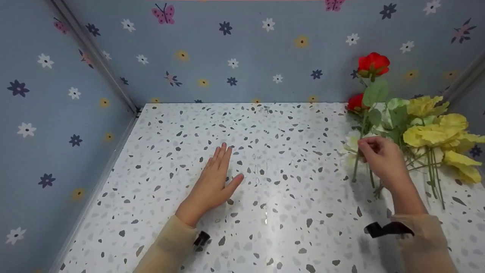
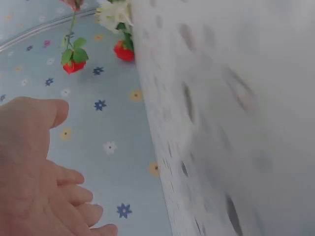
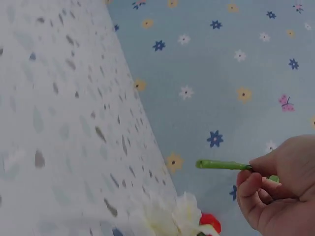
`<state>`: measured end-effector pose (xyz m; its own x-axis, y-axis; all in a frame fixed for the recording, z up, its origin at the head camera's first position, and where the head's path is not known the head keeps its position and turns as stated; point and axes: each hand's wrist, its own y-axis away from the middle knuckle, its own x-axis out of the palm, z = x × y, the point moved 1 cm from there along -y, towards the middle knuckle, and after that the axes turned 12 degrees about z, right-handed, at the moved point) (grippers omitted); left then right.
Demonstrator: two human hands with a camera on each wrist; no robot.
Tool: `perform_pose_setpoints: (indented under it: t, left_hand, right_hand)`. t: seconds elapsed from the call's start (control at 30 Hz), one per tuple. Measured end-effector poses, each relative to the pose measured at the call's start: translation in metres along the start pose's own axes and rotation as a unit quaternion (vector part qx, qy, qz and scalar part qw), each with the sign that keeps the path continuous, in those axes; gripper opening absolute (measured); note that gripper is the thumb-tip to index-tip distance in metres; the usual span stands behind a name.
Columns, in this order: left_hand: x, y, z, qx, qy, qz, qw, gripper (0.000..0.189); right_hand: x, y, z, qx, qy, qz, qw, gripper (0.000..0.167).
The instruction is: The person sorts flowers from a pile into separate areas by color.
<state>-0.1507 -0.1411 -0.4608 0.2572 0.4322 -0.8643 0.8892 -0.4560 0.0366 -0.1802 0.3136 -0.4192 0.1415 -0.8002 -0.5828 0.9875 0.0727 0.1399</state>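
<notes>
Between thumb and fingers my right hand [image 1: 384,159] pinches the green stem of an artificial red rose [image 1: 374,64], held upright above the other flowers at the right. The lower stem end [image 3: 221,164] sticks out of the pinch in the right wrist view. My left hand [image 1: 212,182] is over the middle of the table, fingers straight, thumb apart, holding nothing. Behind the held stem lie a second red rose [image 1: 355,103] and a white flower [image 1: 350,149], partly hidden. Yellow flowers [image 1: 435,131] lie right of my right hand, their stems toward me.
The speckled white table [image 1: 265,151] meets a blue flower-patterned panel [image 1: 250,53] at the back. Another patterned panel [image 1: 45,113] stands along the left side. A black strap [image 1: 390,229] crosses the right sleeve.
</notes>
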Motion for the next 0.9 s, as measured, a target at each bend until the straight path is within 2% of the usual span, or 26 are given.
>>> perform_pose_setpoints:
  t: [0.13,0.33,0.4,0.5,0.6,0.67,0.8,0.9]
  left_hand:
    - [0.004,-0.021,-0.021,0.002,0.076,-0.015,0.997,0.086]
    - [0.015,-0.046,-0.058,0.036,0.162,-0.023,0.9859,0.084]
    - [0.021,-0.051,-0.068,0.042,0.186,-0.031,0.9811,0.08]
    - [0.029,-0.055,-0.078,0.037,0.238,-0.046,0.9696,0.066]
    - [0.037,-0.055,-0.085,0.03,0.288,-0.053,0.9558,0.05]
    - [0.04,-0.054,-0.088,0.018,0.314,-0.044,0.9484,0.043]
    - [0.045,-0.053,-0.088,0.001,0.337,-0.02,0.9414,0.036]
    - [0.046,-0.054,-0.085,0.001,0.352,-0.013,0.9361,0.028]
  right_hand:
    - [0.029,-0.007,0.017,-0.043,-0.086,0.011,0.9953,0.043]
    - [0.071,-0.019,0.033,-0.055,-0.163,0.039,0.9844,0.036]
    - [0.084,-0.021,0.037,-0.053,-0.18,0.055,0.9807,0.034]
    - [0.103,-0.024,0.043,-0.056,-0.198,0.075,0.9758,0.032]
    - [0.117,-0.025,0.048,-0.067,-0.213,0.084,0.9711,0.03]
    - [0.123,-0.024,0.049,-0.076,-0.222,0.084,0.9684,0.027]
    - [0.131,-0.024,0.051,-0.086,-0.223,0.084,0.9672,0.023]
    - [0.134,-0.026,0.053,-0.091,-0.214,0.089,0.9685,0.025]
